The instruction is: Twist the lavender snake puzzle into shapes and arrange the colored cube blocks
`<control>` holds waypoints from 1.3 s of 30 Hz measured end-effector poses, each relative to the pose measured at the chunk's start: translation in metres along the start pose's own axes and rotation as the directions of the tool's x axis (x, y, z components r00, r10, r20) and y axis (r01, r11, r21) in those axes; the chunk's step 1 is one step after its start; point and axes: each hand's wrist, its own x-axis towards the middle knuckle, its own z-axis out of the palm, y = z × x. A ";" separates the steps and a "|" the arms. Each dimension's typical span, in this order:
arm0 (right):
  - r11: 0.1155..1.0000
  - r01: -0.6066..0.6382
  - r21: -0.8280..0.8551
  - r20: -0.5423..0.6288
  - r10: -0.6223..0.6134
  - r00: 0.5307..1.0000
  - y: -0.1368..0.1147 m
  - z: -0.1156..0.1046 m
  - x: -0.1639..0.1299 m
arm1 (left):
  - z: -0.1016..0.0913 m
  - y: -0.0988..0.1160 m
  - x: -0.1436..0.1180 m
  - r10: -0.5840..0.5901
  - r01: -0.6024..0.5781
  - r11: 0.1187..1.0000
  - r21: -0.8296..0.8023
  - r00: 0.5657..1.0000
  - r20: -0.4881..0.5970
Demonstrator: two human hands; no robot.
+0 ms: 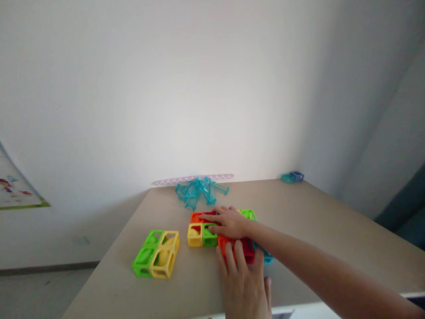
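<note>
A flat cluster of hollow, cube-framed toy blocks lies on the table, with a yellow block (pixel 195 235), a green block (pixel 209 239), an orange block (pixel 196 217) and a red block (pixel 246 250) among them. My right hand (pixel 230 221) reaches in from the right and rests palm down across the cluster, fingers spread, hiding its middle. At the near edge, my left hand (pixel 244 277) has its fingers apart on the orange and red blocks, its thumb out to the right. Blue blocks (pixel 268 258) show partly under my right forearm. Another green block (pixel 249 215) sits at the far right corner.
To the left stands a separate joined group of green and yellow blocks (pixel 162 257). Translucent teal plastic pieces (pixel 199 191) are heaped near the wall, before a lilac patterned strip (pixel 195 179). A small blue box (pixel 296 177) with a teal piece sits in the far right corner.
</note>
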 end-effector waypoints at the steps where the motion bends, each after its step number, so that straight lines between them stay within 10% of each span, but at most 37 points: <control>1: 1.000 0.006 -0.005 -0.009 -0.006 1.000 0.000 0.000 0.000 | 0.001 -0.003 -0.002 0.012 -0.012 1.000 0.008 1.000 -0.022; 6: 0.999 0.043 -0.026 -0.023 -0.044 0.999 0.001 0.003 -0.001 | 0.001 -0.019 -0.022 0.058 -0.016 0.985 0.172 0.968 -0.242; 11: 0.999 0.037 -0.001 -0.041 -0.037 0.998 0.002 0.004 -0.001 | -0.021 -0.049 -0.039 0.172 -0.011 0.959 0.283 0.816 -0.552; 19: 0.996 0.030 0.079 -0.016 -0.028 0.999 0.001 0.000 -0.002 | -0.078 -0.093 -0.037 0.222 -0.083 0.953 0.290 0.844 -0.488; 23: 0.995 0.032 0.095 -0.021 -0.030 0.999 0.001 0.000 -0.002 | -0.104 -0.129 -0.042 0.005 0.211 0.939 0.272 0.782 -0.623; 29: 0.992 0.029 0.126 -0.021 -0.027 0.999 0.000 -0.002 -0.003 | -0.119 -0.170 -0.052 -0.201 0.286 0.949 0.133 0.872 -0.446; 39: 0.993 0.026 0.118 -0.058 -0.020 0.998 0.001 0.002 -0.003 | -0.140 -0.186 -0.073 -0.494 0.567 0.823 0.037 0.746 -0.447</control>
